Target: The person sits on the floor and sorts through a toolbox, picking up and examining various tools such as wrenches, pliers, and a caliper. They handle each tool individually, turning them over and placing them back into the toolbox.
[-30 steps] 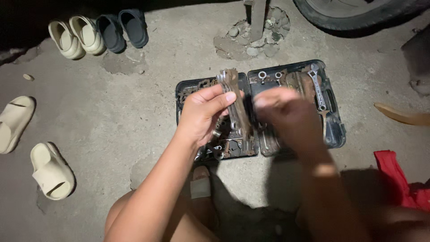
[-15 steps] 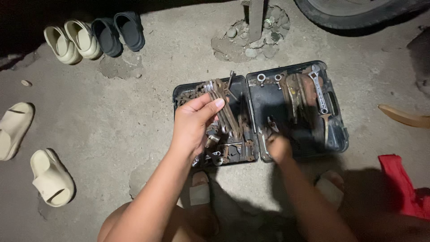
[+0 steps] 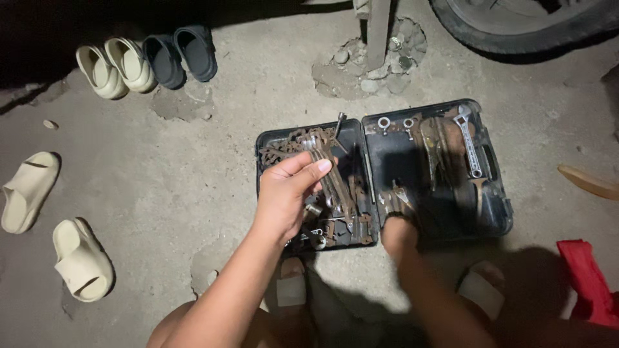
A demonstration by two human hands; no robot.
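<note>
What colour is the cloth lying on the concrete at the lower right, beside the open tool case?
Red: the crumpled cloth shows best in the head view, right of the dark plastic tool case.

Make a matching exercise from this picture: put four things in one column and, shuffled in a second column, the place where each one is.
Things
1. bundle of rusty wrenches
2. adjustable wrench
3. dark slippers
4. red cloth

Places
A. on the ground at the far right, near the bottom of the view
B. in the right half of the open tool case
C. held in the left hand
D. on the ground at upper left, beside a cream pair

Pairs: 1-C, 2-B, 3-D, 4-A
</note>
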